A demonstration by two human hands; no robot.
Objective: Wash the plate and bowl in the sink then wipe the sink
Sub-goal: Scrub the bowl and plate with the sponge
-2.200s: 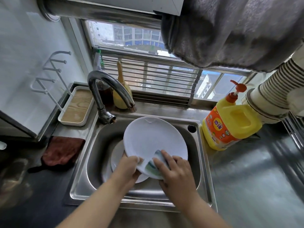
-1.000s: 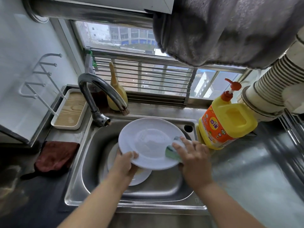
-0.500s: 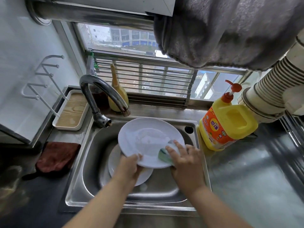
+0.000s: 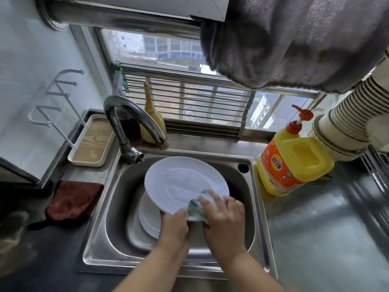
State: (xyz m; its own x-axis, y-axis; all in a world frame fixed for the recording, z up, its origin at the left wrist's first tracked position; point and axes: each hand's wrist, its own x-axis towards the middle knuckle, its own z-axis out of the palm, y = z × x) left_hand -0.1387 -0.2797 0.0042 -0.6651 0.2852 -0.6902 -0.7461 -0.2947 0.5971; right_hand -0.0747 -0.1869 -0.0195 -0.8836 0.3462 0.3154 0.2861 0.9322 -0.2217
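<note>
A white plate [image 4: 181, 182] is held tilted over the steel sink [image 4: 255, 209]. My left hand [image 4: 174, 226] grips its near rim from below. My right hand [image 4: 223, 220] presses a green and white sponge [image 4: 196, 206] against the plate's near right edge, fingers curled over the sponge. Under the plate, a second white dish [image 4: 148, 220] lies on the sink floor, largely hidden, so I cannot tell if it is the bowl.
A curved tap [image 4: 128, 114] arches over the sink's back left. A yellow detergent bottle [image 4: 294, 161] stands on the right counter. A dark red cloth [image 4: 72, 199] lies on the left, a white tray [image 4: 91, 142] behind it. A ribbed duct [image 4: 345, 125] crosses the upper right.
My right hand slid the sponge along the plate's edge from the right side to the near rim, ending close to my left hand. The plate stays held over the sink.
</note>
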